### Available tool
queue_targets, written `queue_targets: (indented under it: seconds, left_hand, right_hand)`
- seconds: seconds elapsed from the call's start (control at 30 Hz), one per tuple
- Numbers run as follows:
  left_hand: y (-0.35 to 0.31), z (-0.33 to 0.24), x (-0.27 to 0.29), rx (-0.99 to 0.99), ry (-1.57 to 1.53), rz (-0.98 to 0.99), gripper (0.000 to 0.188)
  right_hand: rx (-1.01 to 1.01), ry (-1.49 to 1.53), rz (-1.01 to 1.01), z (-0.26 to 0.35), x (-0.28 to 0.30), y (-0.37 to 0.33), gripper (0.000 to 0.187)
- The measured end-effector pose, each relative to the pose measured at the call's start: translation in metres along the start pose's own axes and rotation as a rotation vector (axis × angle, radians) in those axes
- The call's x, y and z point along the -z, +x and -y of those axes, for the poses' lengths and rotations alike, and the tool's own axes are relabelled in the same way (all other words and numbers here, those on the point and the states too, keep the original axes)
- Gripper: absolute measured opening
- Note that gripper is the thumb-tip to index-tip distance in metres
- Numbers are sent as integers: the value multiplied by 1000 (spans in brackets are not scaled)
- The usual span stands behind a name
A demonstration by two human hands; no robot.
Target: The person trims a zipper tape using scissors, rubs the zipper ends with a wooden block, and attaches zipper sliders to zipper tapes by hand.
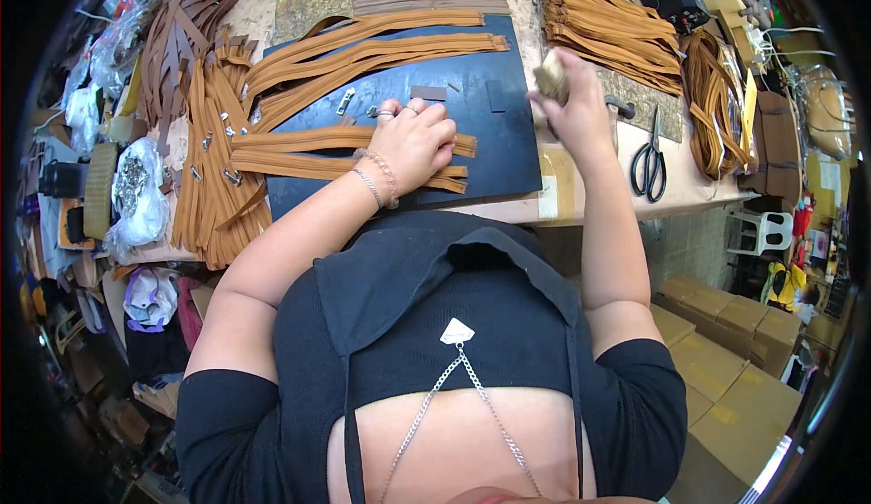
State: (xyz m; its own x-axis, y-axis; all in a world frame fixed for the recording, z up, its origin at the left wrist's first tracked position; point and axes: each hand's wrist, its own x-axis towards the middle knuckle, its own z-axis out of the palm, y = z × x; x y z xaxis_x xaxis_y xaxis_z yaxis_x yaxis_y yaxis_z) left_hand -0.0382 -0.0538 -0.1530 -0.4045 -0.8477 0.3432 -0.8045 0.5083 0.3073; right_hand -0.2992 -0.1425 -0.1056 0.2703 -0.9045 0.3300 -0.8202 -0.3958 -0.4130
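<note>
On a dark blue board (381, 78) lie several tan zipper strips (381, 51). My left hand (416, 141) rests on the nearer zipper (318, 138), its fingers curled in and pressed on the strip; the fingertips are hidden. Beyond it lie small silver metal pieces (346, 100), a brown flat rectangle (428, 93) and a darker one (495, 96). My right hand (579, 109) is raised past the board's right edge, its fingers closed around a pale beige block (551, 78) whose kind I cannot make out.
Black-handled scissors (648, 168) lie right of my right hand, near a dark knob-ended tool (621, 107). Bundled zippers (608, 28) fill the far right. Loose zippers with silver sliders (213, 164) heap at left, beside a plastic bag of metal parts (139, 191). Cardboard boxes (739, 404) stand below right.
</note>
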Motion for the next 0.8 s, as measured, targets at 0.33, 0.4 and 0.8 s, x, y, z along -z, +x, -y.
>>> queue_targets:
  seconds: [0.33,0.4,0.8]
  left_hand:
    - [-9,-11,29,-66,-94,246,23]
    - [-16,-15,25,-75,-68,232,23]
    - [17,14,76,354,-742,32,14]
  right_hand:
    - [139,-138,-116,-8,-21,-15,67]
    - [156,-73,-121,9,-13,-30,61]
    - [-335,1359,297,100,-26,-58,68]
